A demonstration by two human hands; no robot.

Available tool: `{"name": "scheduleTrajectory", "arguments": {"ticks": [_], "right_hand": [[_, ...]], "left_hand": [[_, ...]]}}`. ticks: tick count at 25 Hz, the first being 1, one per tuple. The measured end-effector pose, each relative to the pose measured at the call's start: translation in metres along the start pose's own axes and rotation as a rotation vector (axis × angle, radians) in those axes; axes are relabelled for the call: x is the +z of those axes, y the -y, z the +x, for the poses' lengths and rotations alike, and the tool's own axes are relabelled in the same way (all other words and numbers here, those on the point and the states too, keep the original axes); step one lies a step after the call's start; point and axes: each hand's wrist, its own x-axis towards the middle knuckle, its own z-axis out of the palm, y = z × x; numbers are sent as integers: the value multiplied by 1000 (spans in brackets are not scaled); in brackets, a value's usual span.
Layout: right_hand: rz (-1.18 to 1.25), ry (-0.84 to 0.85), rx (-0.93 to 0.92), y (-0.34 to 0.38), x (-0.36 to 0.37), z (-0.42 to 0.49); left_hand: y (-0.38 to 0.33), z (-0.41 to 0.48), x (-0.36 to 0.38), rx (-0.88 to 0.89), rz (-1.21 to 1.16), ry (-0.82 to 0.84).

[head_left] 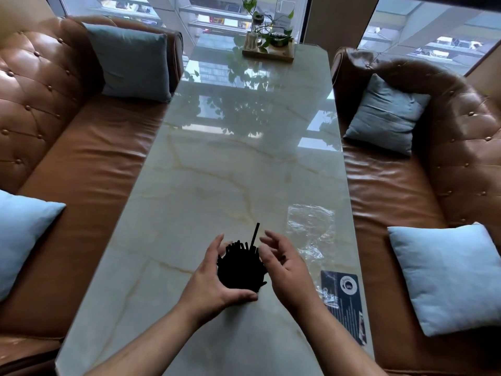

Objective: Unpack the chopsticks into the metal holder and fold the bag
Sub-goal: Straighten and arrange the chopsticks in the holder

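A dense bundle of black chopsticks [240, 267] stands upright on the marble table [217, 172], seen from above. One chopstick [255, 234] pokes up higher than the others. The metal holder cannot be made out under the dark bundle. My left hand [214, 278] cups the bundle's left and near side, thumb under its front. My right hand [284, 264] is against the bundle's right side with fingers spread and curled, gripping nothing that I can see. The clear plastic bag [310, 229] lies crumpled and flat on the table, to the right of my hands.
A dark printed card [344, 299] lies at the table's right edge. A wooden tray [268, 50] with a plant stands at the far end. Brown leather sofas [89, 147] with blue cushions [444, 275] flank the table.
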Motion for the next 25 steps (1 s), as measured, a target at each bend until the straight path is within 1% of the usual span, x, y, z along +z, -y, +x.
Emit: {"name": "scheduleTrajectory", "arguments": {"ticks": [3,5,6,7,8,9,10,11,12,15,16,19,21,25], "right_hand": [[51,5,-53,23,5,14],[8,-39,-141,39,9,22],[-94,-66,-196,42,11,24],[-250,-69,-240,41,12,24],[-440,-32,-268,36,15,22],[-606,50,-272,28,17,19],[-688,148,-240,18,17,16],[-681,218,-196,10,13,15],[-602,231,-154,5,7,14],[-285,45,-14,3,-19,12],[-200,25,43,1,-24,11],[3,156,221,-8,-17,2],[36,197,249,-10,-10,-4],[-67,222,182,-4,-5,-5]], "left_hand": [[1,1,1,5,-41,-25],[4,1,2,-6,-63,-29],[6,0,2,-16,-73,-28],[8,0,3,-27,-83,-25],[9,0,3,-40,-93,-20],[10,-1,3,-56,-105,-14],[11,-2,4,-70,-126,-9],[12,-3,4,-81,-152,-6],[13,-3,4,-85,-173,-1],[16,-6,7,-27,-154,55],[16,-7,7,7,-114,75],[9,-3,8,54,77,74],[1,4,13,64,241,16],[-19,22,21,160,333,-75]]}}
